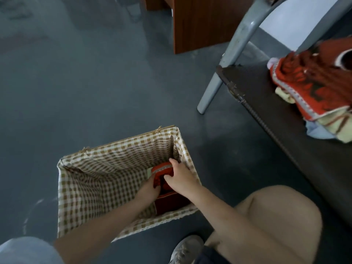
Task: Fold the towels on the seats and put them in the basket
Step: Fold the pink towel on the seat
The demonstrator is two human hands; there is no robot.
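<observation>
The floor [80, 88] is a smooth, matte grey-blue surface. The basket [122, 147] stands on it, left of the seat: a rectangular frame lined with tan-and-white checked fabric, tied at the rim with straw-coloured cord. Both my arms reach down into its right end. My left hand [147, 189] curls its fingers against the left side of the folded red towel [163, 173], and my right hand [182, 178] grips the right side, thumb and fingers closed on its top edge. The towel is a compact woven block with a pale trimmed border, low inside the basket against the right wall. A brown wooden panel [200, 21] stands at the top. To the right, the seat [285, 115] is a flat dark slab on grey metal legs. A loose pile of towels [316, 88], red, cream and pale blue, lies on it.
</observation>
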